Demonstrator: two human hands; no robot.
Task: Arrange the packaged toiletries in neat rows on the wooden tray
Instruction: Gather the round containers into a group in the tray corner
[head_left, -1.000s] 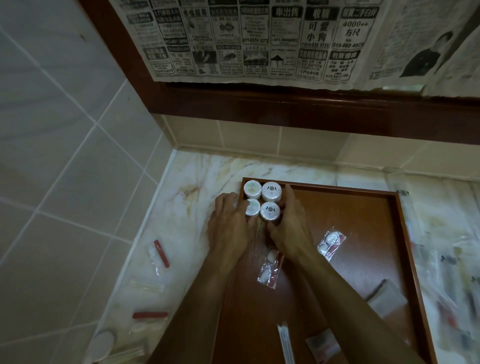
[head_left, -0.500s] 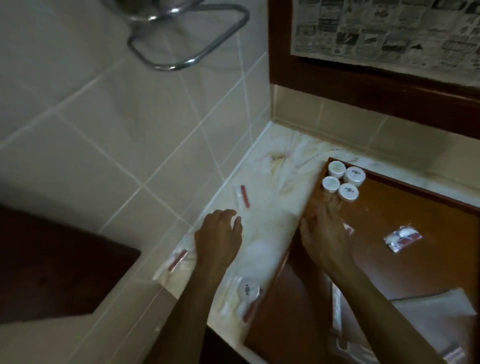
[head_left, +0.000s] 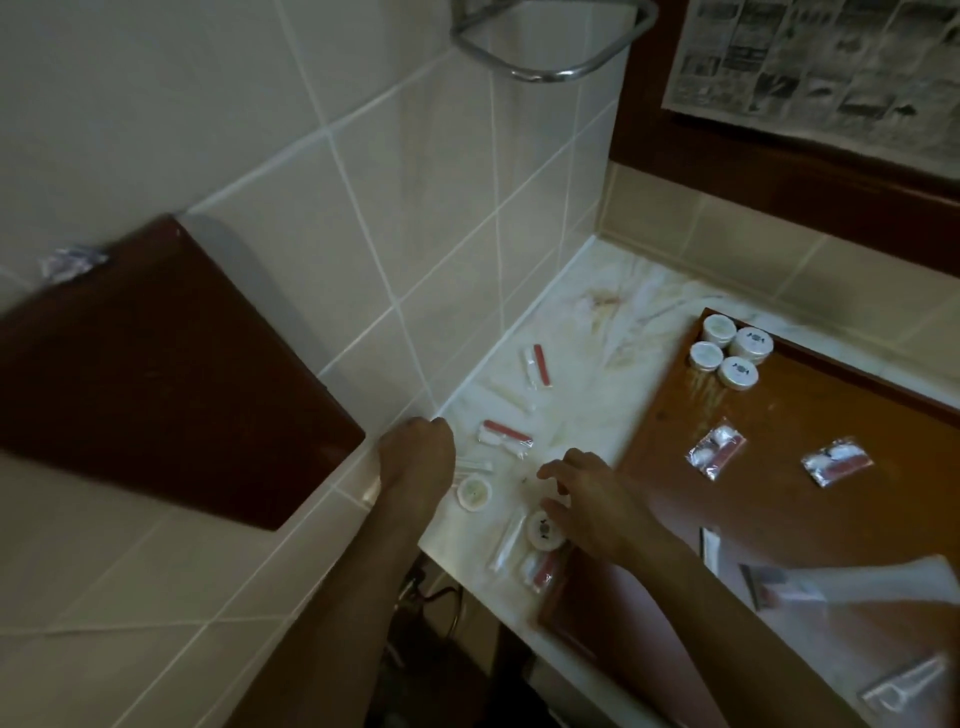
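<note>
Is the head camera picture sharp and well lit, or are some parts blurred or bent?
Head view: dim, warm light, soft overall. The four round jars on the wooden tray read fairly clearly; the white packet at the lower right is smeared. Wide-angle bending curves the wall tile lines. Both hands look slightly blurred.

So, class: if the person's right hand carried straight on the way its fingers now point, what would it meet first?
Probably the packet with the red strip on the marble counter; the right hand points up-left towards it, though depth is unclear.

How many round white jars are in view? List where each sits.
6. Four clustered in the tray's far corner; one by the left hand; one under the right fingers. Others may be hidden.
</note>
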